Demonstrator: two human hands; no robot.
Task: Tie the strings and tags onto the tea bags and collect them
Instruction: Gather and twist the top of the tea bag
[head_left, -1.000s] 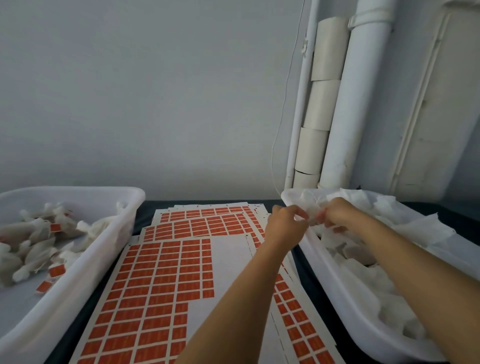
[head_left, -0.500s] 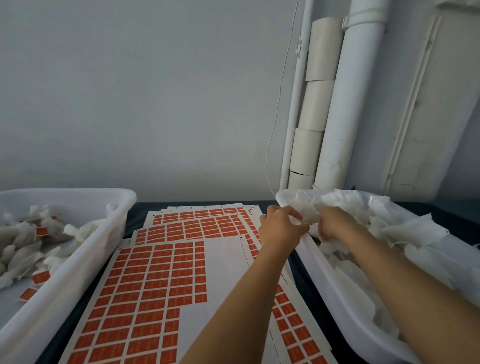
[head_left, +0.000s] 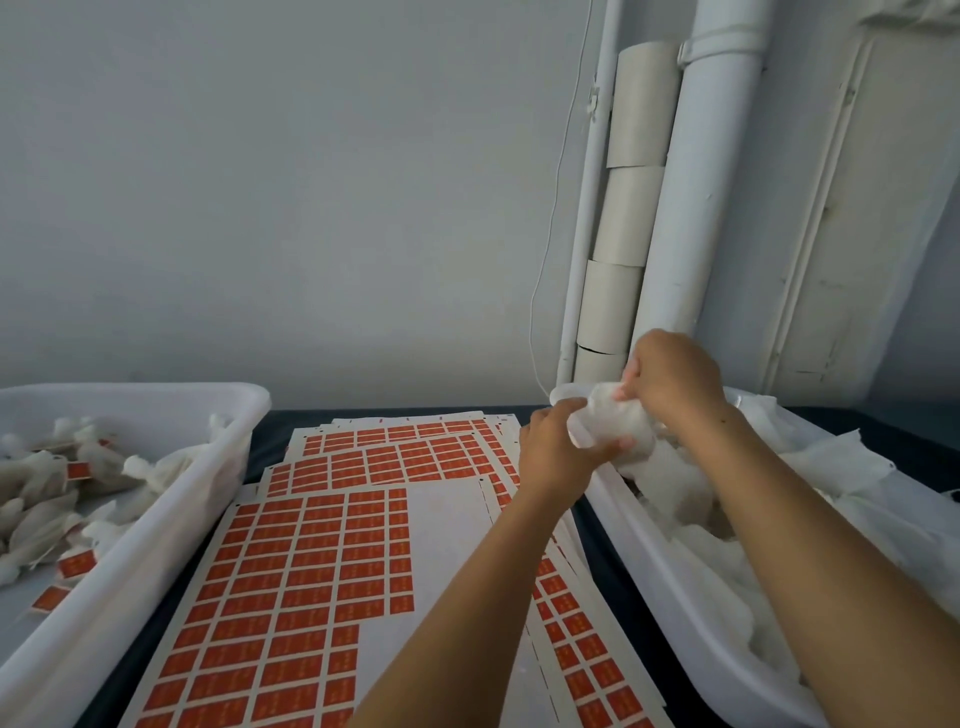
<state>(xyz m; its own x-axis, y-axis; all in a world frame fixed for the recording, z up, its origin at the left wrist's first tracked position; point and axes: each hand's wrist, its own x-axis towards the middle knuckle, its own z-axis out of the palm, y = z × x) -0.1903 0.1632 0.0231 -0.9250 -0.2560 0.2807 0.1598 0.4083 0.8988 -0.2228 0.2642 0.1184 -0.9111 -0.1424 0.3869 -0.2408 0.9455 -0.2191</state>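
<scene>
Both hands are meeting over the far left corner of the right-hand bin (head_left: 660, 566), working one white tea bag (head_left: 615, 422) between them. The left hand (head_left: 558, 457) is reaching in from the near side, its grip curling under and around the lower part of the bag, fingers closed against the gauzy fabric with a thumb tip showing at the bag's right edge. The right hand (head_left: 670, 379) is sitting higher and farther back, its fingers bending down together and pinching the top of the same bag; whether a string is running between those fingers is hard to tell, since the fabric and the knuckles are hiding that spot. The bag is hanging just above the bin's rim, not resting on anything. Below and to the right of it, a loose heap of white tea bags (head_left: 857, 499) is filling the right-hand bin. In the middle of the dark desk (head_left: 270, 441), several overlapping tag sheets (head_left: 322, 582) are lying flat, printed with rows of orange-red tags, and the nearest sheet is showing a bare white area where tags are missing. The left forearm is crossing above these sheets. At the left, a second white bin (head_left: 171, 525) is holding finished tea bags (head_left: 62, 499) with small orange-red tags attached, piled toward its left side. Behind the right-hand bin, white pipes (head_left: 696, 218) and stacked cardboard tubes (head_left: 628, 208) are standing against the wall.
</scene>
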